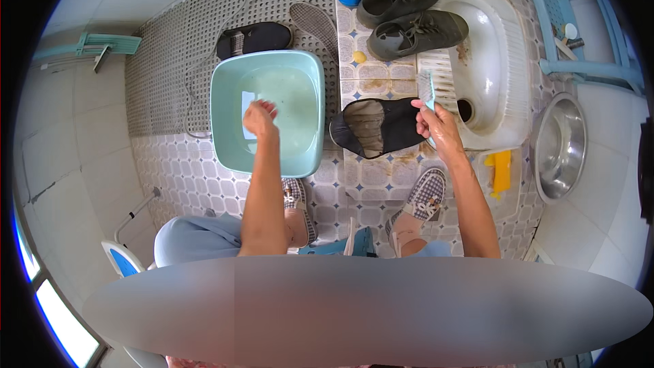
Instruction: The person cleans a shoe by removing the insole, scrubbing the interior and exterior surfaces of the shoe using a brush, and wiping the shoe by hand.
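My right hand [438, 130] grips the pale blue handle of a scrubbing brush [427, 88], its bristles pointing away from me. Just below and left of that hand, a black slip-on shoe [403, 127] lies on the tiled step, its beige inside showing through the opening. Over the light green plastic basin [216, 112] is my left hand [260, 116], fingers loosely curled and nothing visible in them. Slightly cloudy water [291, 128] fills part of the basin. Whether the left fingertips touch the water is hard to see.
Behind the basin lie another black shoe [265, 37] and an insole [312, 23] on a perforated mat [168, 61]. Dark lace-up shoes [419, 36] rest beside the squat toilet [493, 61]. A yellow lump [359, 56] sits nearby. At right stand a metal bowl [561, 148] and blue rack [582, 67].
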Demonstrator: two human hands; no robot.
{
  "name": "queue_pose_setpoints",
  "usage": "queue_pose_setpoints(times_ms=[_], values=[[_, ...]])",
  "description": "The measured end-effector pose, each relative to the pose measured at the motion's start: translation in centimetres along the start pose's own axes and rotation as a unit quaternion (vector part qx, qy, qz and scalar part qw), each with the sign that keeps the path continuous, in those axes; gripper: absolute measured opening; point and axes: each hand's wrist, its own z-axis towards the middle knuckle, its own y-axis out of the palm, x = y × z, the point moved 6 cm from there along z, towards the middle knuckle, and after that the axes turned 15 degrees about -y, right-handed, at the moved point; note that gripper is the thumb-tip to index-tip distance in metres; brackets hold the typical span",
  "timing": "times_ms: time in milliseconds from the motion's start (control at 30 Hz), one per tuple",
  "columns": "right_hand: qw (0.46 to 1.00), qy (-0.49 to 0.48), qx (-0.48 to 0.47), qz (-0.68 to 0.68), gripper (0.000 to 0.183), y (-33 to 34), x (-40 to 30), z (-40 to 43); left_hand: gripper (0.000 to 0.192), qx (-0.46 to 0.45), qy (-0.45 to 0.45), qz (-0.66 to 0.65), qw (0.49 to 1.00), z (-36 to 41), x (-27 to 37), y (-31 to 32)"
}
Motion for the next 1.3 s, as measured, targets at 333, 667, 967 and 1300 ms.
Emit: queue_pose_setpoints(times_ms=[333, 667, 967, 1300], values=[[0.975, 0.063, -0.040, 0.207, 0.040, 2.0, 1.9, 1.1, 0.023, -0.137, -0.260, 0.066, 0.954, 2.7, -2.9, -0.7], [0.956, 0.091, -0.067, 0.272, 0.036, 6.0, 1.2, 2.2, 0.038, -0.504, -0.112, 0.312, 0.797, -25.7, -4.4, 13.5], [0.869, -0.148, -0.038, -0.470, 0.046, 5.8, -4.3, -1.5, 0.040, -0.236, 0.021, 0.290, 0.927, -20.8, -5.1, 9.2], [0.865, -0.248, -0.060, -0.432, 0.046, 8.3, -2.5, -3.9, 0.053, -0.264, -0.055, 0.416, 0.868, -19.4, -9.2, 10.9]])
